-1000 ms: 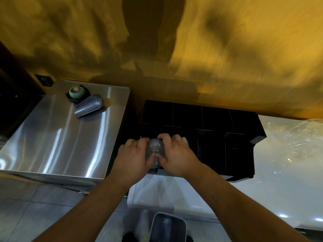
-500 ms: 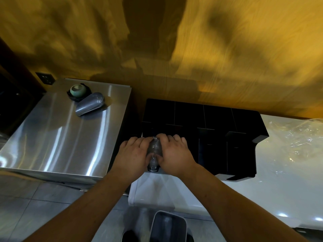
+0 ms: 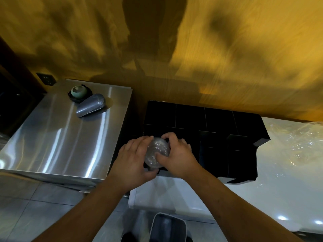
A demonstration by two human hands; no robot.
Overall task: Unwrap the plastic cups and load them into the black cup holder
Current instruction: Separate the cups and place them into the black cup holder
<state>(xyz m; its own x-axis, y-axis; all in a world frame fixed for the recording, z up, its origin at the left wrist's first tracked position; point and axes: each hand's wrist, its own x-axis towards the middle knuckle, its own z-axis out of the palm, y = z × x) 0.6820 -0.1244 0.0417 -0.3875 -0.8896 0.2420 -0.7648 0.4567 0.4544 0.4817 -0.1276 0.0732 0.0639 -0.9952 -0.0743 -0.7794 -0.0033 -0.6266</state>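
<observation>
- Head view: the left hand (image 3: 132, 159) and right hand (image 3: 178, 154) both curl their fingers round a stack of clear, ribbed plastic cups (image 3: 157, 149), gripping it from either side.
- The stack sits at the near-left slot of the black, partitioned cup holder (image 3: 218, 119), apparently being seated there.
- At right, crumpled clear plastic wrapping (image 3: 297, 142) lies on the white counter (image 3: 288, 189), so unwrapping seems done.
- The other slots look dark, and whether they hold cups cannot be told.
</observation>
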